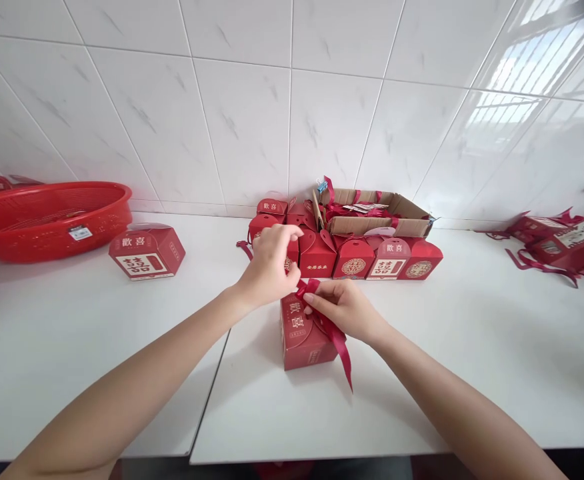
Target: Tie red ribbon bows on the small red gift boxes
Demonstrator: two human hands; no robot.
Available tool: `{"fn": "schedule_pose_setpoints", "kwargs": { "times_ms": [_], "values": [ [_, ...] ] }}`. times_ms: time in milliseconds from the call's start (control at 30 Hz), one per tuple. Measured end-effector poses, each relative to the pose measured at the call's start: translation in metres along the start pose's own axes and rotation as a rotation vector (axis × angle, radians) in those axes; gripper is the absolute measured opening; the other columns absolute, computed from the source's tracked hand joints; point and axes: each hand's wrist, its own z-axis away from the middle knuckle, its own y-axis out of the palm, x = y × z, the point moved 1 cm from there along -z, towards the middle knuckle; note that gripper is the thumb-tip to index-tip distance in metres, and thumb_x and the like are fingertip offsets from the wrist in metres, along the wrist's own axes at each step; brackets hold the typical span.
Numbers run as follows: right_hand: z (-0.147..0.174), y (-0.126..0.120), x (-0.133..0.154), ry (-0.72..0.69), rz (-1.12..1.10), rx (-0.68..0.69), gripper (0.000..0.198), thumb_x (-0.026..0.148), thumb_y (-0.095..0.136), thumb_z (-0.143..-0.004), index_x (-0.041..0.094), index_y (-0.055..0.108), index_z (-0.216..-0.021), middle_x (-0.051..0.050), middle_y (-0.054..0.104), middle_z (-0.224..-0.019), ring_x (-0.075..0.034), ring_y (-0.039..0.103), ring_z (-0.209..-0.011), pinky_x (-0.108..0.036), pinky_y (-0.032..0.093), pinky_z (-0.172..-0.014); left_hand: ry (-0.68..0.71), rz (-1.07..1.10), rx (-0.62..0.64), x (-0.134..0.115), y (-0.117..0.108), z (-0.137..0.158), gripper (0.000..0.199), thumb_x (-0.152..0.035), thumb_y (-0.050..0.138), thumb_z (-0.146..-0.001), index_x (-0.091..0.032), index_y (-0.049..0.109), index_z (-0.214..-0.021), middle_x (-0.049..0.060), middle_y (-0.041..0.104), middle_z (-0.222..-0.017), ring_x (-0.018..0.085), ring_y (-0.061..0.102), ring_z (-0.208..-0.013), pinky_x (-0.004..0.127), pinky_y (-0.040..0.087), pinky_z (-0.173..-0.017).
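Holds left hand curled near the carton, with thumb and forefinger apart; has red box upright in front of the carton, lettered side leftward, long axis toward it; pinches red ribbon in right hand.

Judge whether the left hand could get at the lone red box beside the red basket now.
Probably yes: nothing bulky stands on the white tabletop between the left hand and the lone red box, though I cannot tell whether that hand holds the ribbon.
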Motion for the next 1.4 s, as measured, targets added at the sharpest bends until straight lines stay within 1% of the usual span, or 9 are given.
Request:
{"fn": "schedule_pose_setpoints", "kwargs": {
  "times_ms": [67, 133, 200, 267, 533, 800, 1100, 1267, 1400],
  "values": [
    [-0.002, 0.003, -0.001, -0.006, -0.028, -0.004, 0.026, 0.035, 0.056, -0.085, 0.016, 0.066, -0.070, -0.005, 0.070, -0.074, -0.016, 0.062, -0.069, -0.028, 0.048, -0.066, -0.028, 0.098, -0.034, 0.001, -0.006, 0.012, 0.026, -0.011, 0.053, -0.070, -0.018, 0.051, -0.094, 0.006, 0.057, -0.095, 0.020, 0.053, -0.090, 0.036, 0.042, -0.084],
    [-0.002, 0.005, -0.002, -0.021, -0.031, -0.007, 0.024, 0.034, 0.055, -0.085, 0.017, 0.065, -0.071, -0.004, 0.070, -0.074, -0.016, 0.063, -0.069, -0.028, 0.049, -0.066, -0.120, 0.244, 0.119, -0.001, -0.011, 0.023, 0.006, -0.020, 0.053, -0.078, -0.019, 0.054, -0.084, 0.003, 0.059, -0.085, 0.019, 0.054, -0.082, 0.033, 0.044, -0.078],
    [-0.002, 0.006, -0.003, -0.032, -0.009, -0.014, 0.025, 0.035, 0.056, -0.085, 0.017, 0.064, -0.069, -0.004, 0.070, -0.074, -0.017, 0.063, -0.068, -0.029, 0.049, -0.065, -0.257, 0.378, 0.293, -0.003, -0.011, 0.031, 0.017, -0.033, 0.051, -0.085, -0.019, 0.059, -0.078, 0.002, 0.062, -0.081, 0.018, 0.058, -0.080, 0.031, 0.046, -0.074],
    [-0.001, 0.007, -0.005, -0.032, -0.012, -0.016, 0.026, 0.037, 0.056, -0.085, 0.018, 0.061, -0.068, -0.005, 0.070, -0.075, -0.018, 0.065, -0.070, -0.029, 0.050, -0.065, -0.366, 0.465, 0.340, -0.004, -0.008, 0.038, 0.024, -0.040, 0.052, -0.087, -0.020, 0.063, -0.079, 0.002, 0.067, -0.083, 0.018, 0.061, -0.081, 0.030, 0.047, -0.075],
    [0.001, 0.011, -0.018, -0.108, -0.157, -0.131, 0.028, 0.033, 0.058, -0.085, 0.026, 0.036, -0.100, 0.002, 0.067, -0.069, -0.016, 0.066, -0.065, -0.026, 0.047, -0.059, -0.442, 0.547, 0.226, -0.004, 0.007, 0.053, 0.018, -0.034, 0.051, -0.088, -0.019, 0.060, -0.086, 0.003, 0.066, -0.089, 0.018, 0.061, -0.088, 0.030, 0.049, -0.079],
    [0.001, 0.008, -0.019, -0.181, 0.017, -0.157, 0.016, 0.034, 0.057, -0.085, 0.023, 0.049, -0.094, 0.002, 0.061, -0.063, -0.012, 0.052, -0.051, -0.024, 0.040, -0.050, -0.420, 0.692, 0.170, -0.004, 0.014, 0.060, 0.011, -0.025, 0.058, -0.084, -0.020, 0.050, -0.089, 0.003, 0.061, -0.092, 0.016, 0.060, -0.092, 0.028, 0.049, -0.081],
    [0.002, -0.002, -0.009, -0.220, 0.247, -0.128, 0.018, 0.035, 0.058, -0.086, 0.022, 0.069, -0.084, -0.005, 0.069, -0.081, -0.016, 0.061, -0.067, -0.030, 0.048, -0.062, -0.441, 0.688, 0.102, -0.002, 0.016, 0.061, 0.012, -0.026, 0.068, -0.078, -0.019, 0.060, -0.083, 0.001, 0.068, -0.083, 0.014, 0.065, -0.082, 0.027, 0.052, -0.079],
    [0.005, -0.005, -0.006, -0.229, 0.299, -0.088, 0.023, 0.042, 0.067, -0.079, 0.021, 0.070, -0.087, -0.006, 0.063, -0.085, -0.015, 0.057, -0.068, -0.029, 0.048, -0.059, -0.435, 0.675, 0.070, -0.005, 0.015, 0.061, 0.012, -0.024, 0.070, -0.076, -0.019, 0.061, -0.082, 0.000, 0.068, -0.081, 0.013, 0.064, -0.078, 0.025, 0.052, -0.075],
    [0.006, -0.003, -0.009, -0.259, 0.369, -0.100, 0.012, 0.030, 0.069, -0.077, 0.020, 0.065, -0.081, -0.005, 0.059, -0.086, -0.012, 0.052, -0.062, -0.028, 0.047, -0.056, -0.444, 0.655, 0.067, -0.005, 0.016, 0.061, 0.013, -0.024, 0.071, -0.075, -0.019, 0.060, -0.082, 0.000, 0.067, -0.081, 0.013, 0.063, -0.078, 0.025, 0.051, -0.073]
  ]
}}
